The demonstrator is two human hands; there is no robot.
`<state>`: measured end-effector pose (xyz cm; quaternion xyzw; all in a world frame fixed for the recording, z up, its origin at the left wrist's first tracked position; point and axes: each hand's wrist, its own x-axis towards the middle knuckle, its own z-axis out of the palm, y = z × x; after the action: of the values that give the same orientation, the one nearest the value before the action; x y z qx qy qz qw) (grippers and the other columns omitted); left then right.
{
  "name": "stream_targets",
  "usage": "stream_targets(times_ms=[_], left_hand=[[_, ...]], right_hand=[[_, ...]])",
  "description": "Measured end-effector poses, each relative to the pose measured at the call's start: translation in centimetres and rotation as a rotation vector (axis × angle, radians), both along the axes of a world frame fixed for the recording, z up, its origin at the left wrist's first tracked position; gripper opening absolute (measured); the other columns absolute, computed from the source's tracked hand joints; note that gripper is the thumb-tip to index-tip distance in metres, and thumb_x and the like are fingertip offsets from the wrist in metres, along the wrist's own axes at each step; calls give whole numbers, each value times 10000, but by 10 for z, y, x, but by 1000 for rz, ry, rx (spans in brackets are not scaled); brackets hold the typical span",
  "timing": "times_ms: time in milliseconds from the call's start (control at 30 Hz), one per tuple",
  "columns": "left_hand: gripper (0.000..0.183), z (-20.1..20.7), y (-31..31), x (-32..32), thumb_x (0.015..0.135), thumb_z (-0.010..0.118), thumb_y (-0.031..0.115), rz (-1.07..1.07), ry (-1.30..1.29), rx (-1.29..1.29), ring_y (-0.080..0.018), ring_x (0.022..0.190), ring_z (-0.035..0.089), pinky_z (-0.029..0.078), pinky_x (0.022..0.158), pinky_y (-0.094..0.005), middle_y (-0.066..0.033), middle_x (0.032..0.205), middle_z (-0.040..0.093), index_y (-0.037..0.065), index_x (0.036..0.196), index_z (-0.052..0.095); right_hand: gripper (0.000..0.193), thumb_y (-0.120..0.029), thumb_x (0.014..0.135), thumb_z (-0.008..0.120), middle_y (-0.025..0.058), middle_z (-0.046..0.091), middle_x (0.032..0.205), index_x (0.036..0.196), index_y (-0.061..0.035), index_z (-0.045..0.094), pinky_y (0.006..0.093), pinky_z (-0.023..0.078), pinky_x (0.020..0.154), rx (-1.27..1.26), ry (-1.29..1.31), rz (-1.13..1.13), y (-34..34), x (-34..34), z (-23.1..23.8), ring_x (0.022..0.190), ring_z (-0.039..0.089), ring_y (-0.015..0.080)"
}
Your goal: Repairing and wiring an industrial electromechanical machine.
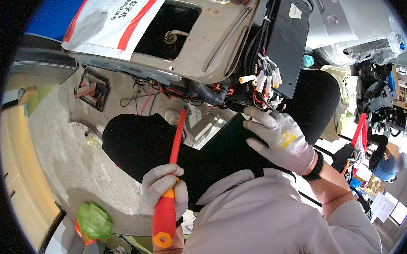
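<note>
My left hand (164,187), in a pale work glove, is closed around a screwdriver (164,215) with a red and orange handle. Its long red-sleeved shaft points up and away from me; the tip appears near the machine's lower edge. Gloved as well, my right hand (281,139) has its fingers spread, with the fingertips near the lower edge of the machine. Just beyond them hangs a bundle of white wire connectors (266,81) on thin coloured wires. I cannot tell whether the fingers touch the wiring.
Ahead stands a metal machine body (217,29) with a square opening; a printed sheet (112,22) lies across it. Beside the connectors is a black box (286,37). A green bag (94,221) sits at lower left. Far right, another person (389,166) is near cluttered shelving.
</note>
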<state>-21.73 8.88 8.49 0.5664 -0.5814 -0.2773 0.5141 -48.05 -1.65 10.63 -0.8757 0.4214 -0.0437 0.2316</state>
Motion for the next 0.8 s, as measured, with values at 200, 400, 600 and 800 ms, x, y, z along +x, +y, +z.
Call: stream_targets(times_ms=[200,400,600,800], left_hand=[[240,6,-1,-4,732,481,-85,-33,13,19,-208,725,625,560,703,-334,-157,992,570,60,923,484],[233,11,-15,-2,693,533,-74,-296,64,-78,-238,733,637,555,701,-349,-164,923,621,49,889,507],[282,18,-29,-28,641,787,40,-370,104,-129,-279,684,658,548,609,-345,-144,910,668,63,870,624],[320,25,-44,-39,590,794,37,-419,-57,-162,-273,674,664,537,572,-326,-130,908,668,72,867,636]], right_hand=[[313,-192,763,717,84,569,1243,1037,-56,656,409,501,751,-11,-4,-12,1,-1,-1,878,614,287],[313,-194,756,721,87,573,1244,1032,-56,667,410,501,765,-32,-1,-22,3,-4,-3,892,614,287],[296,-188,755,725,93,569,1249,1011,-49,675,415,498,782,-35,-56,-29,4,-7,-5,905,610,307],[297,-179,741,738,89,577,1239,999,-47,674,424,497,793,8,-80,-41,1,-9,-6,932,611,316]])
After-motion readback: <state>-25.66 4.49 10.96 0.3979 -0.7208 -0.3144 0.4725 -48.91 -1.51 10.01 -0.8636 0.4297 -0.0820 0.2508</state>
